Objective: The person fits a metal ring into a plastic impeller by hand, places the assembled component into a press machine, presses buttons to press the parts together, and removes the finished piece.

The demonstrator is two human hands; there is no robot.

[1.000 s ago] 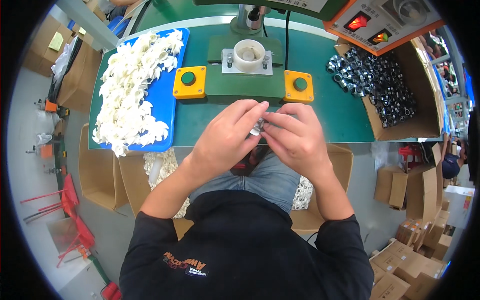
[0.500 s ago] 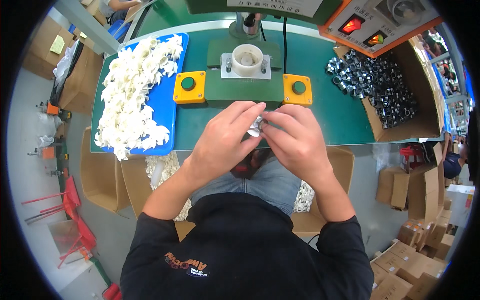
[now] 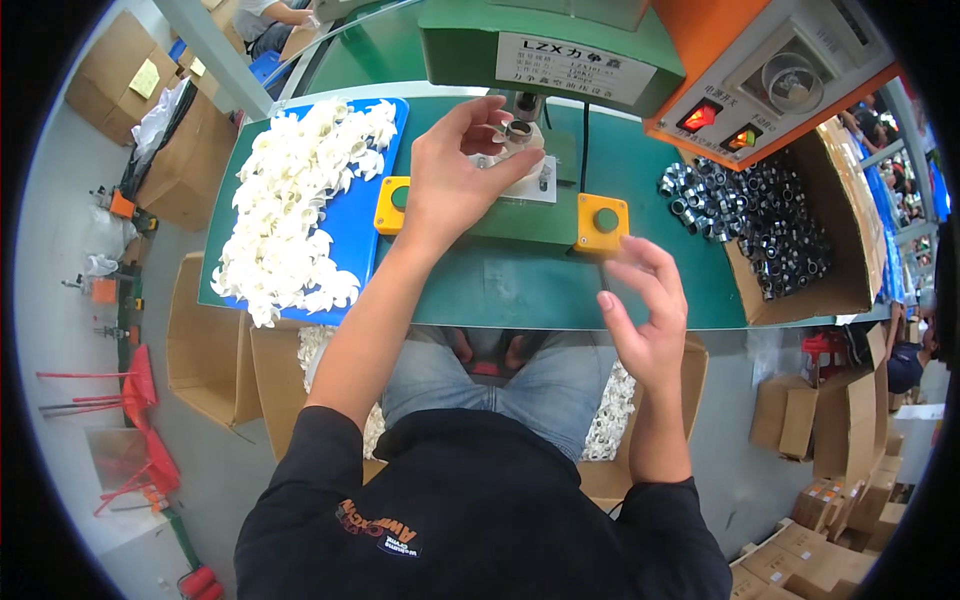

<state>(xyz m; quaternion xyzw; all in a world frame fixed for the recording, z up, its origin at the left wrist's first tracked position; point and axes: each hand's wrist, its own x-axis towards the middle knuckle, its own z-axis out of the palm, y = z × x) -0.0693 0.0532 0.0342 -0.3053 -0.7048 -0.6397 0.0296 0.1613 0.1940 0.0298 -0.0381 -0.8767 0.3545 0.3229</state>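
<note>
My left hand (image 3: 455, 170) is over the white round fixture (image 3: 530, 180) of the green press, gripping a small part topped by a shiny metal ring (image 3: 518, 130) between thumb and fingers. A bit of white plastic shows beside the ring. The hand covers most of the fixture, so I cannot tell whether the part touches it. Fingers apart and holding nothing, my right hand (image 3: 650, 310) hovers near the table's front edge, just below the right yellow button box (image 3: 603, 223). The left yellow button box (image 3: 392, 205) is partly behind my left wrist.
On the left a blue tray (image 3: 345, 235) bears a heap of white plastic pieces (image 3: 285, 210). Loose metal rings (image 3: 785, 220) spill from a cardboard box (image 3: 850, 210) at right. The green press head (image 3: 460, 50) and orange control box (image 3: 680, 90) overhang the table.
Both hands were together near the table edge around the small part. My left hand has carried it forward to the press fixture; my right hand has let go and moved right and back.
</note>
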